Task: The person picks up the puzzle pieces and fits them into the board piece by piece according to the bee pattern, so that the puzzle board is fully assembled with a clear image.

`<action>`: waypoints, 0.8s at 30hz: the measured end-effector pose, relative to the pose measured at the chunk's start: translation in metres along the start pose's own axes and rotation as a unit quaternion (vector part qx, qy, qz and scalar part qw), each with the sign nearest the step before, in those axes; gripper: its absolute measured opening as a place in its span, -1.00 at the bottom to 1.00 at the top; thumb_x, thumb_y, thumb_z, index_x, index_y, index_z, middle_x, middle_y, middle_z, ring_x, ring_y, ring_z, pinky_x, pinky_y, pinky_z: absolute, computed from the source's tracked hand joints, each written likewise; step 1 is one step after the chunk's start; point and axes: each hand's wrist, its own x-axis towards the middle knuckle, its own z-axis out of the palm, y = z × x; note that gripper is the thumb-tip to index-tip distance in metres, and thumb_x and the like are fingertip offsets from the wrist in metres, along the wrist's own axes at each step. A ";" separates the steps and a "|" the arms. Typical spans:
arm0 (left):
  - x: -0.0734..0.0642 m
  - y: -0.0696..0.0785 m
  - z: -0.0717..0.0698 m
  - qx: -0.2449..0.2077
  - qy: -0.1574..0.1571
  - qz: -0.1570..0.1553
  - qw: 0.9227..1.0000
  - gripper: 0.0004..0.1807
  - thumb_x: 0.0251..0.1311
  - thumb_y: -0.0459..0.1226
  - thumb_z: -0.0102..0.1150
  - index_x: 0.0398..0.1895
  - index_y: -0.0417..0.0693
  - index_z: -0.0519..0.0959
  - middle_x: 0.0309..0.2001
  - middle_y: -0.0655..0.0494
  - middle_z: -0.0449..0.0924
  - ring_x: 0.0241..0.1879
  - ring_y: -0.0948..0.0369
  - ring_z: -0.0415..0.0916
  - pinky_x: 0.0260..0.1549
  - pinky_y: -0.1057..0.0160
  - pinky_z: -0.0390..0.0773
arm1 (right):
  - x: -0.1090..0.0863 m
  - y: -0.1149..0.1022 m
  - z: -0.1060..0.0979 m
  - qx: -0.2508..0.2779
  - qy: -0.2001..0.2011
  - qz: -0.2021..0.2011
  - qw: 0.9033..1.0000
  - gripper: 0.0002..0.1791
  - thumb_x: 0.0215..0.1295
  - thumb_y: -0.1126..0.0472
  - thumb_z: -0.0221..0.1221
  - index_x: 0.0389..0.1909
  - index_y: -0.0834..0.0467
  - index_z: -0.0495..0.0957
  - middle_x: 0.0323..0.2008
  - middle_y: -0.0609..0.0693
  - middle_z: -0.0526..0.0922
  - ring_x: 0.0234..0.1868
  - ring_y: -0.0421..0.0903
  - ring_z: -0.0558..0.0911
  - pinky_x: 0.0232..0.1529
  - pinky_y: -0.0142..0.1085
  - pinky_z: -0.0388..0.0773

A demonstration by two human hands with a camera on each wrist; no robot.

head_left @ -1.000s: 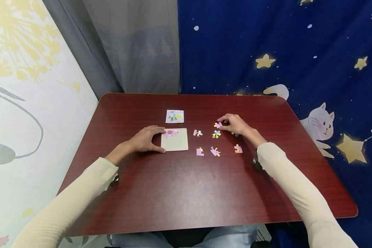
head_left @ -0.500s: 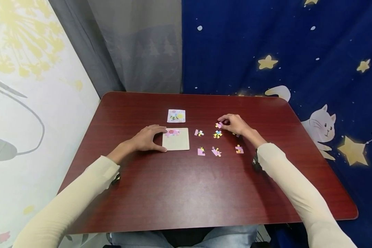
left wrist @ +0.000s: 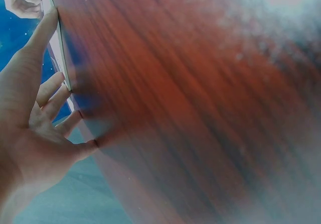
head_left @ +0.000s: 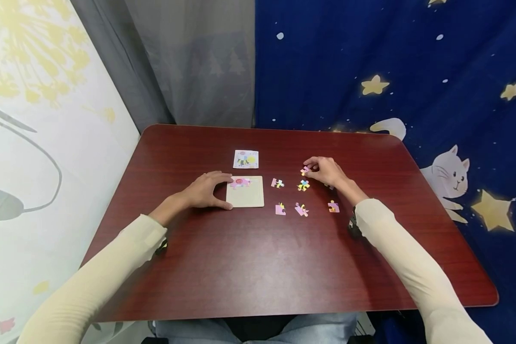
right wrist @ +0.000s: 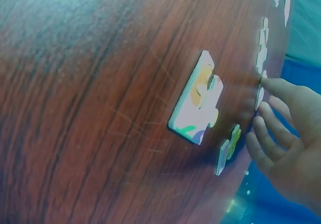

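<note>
At the middle of the table, my left hand (head_left: 206, 190) spreads along the left side of a pale square puzzle tray (head_left: 251, 198). Its thumb touches the lower left corner and its index finger the upper left; in the left wrist view the fingers are fairly straight. A pink puzzle piece (head_left: 241, 182) lies in the tray's upper left. Over to the right, my right hand (head_left: 327, 171) pinches another pink puzzle piece (head_left: 305, 170) between thumb and fingers, low at the tabletop. Just below it lies a yellow-and-blue puzzle piece (head_left: 303, 185).
Loose puzzle pieces lie right of the tray, including ones at the left (head_left: 277, 183), front (head_left: 280, 209), front middle (head_left: 301, 209) and right (head_left: 333, 206). Another piece (head_left: 329, 186) is partly hidden under my right hand. A bee picture card (head_left: 246, 159) lies behind the tray.
The right hand's fingers have drawn in on the pink puzzle piece, which has shifted slightly away from me. The left hand and tray stay together; the head view has drifted a little.
</note>
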 end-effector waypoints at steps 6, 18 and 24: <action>0.000 -0.001 -0.001 0.000 0.000 0.002 1.000 0.03 -0.01 0.20 0.57 0.50 -0.03 0.42 0.53 0.00 0.31 0.56 -0.09 0.09 0.49 -0.26 0.03 | 0.003 0.001 0.001 0.007 0.004 -0.012 1.000 -0.66 0.40 0.27 0.33 0.16 0.19 0.67 0.03 0.15 0.73 0.09 0.07 0.67 0.16 0.00 0.58; -0.001 0.002 -0.001 -0.005 -0.001 0.000 1.000 0.02 -0.01 0.19 0.57 0.50 -0.02 0.42 0.53 0.01 0.31 0.56 -0.08 0.08 0.49 -0.28 0.02 | 0.000 0.000 0.005 -0.009 0.021 0.041 0.999 -0.51 0.26 -0.02 0.47 0.12 0.15 0.71 -0.12 0.05 0.76 -0.13 -0.02 0.65 -0.13 -0.12 0.56; -0.001 0.001 -0.001 -0.005 0.000 0.000 1.000 0.01 0.00 0.20 0.57 0.50 -0.01 0.42 0.53 0.03 0.31 0.57 -0.08 0.08 0.48 -0.29 0.02 | 0.000 -0.001 0.003 0.025 0.011 0.000 1.000 -0.62 0.34 0.29 0.38 0.17 0.22 0.66 -0.02 0.16 0.76 0.02 0.09 0.70 0.10 -0.05 0.59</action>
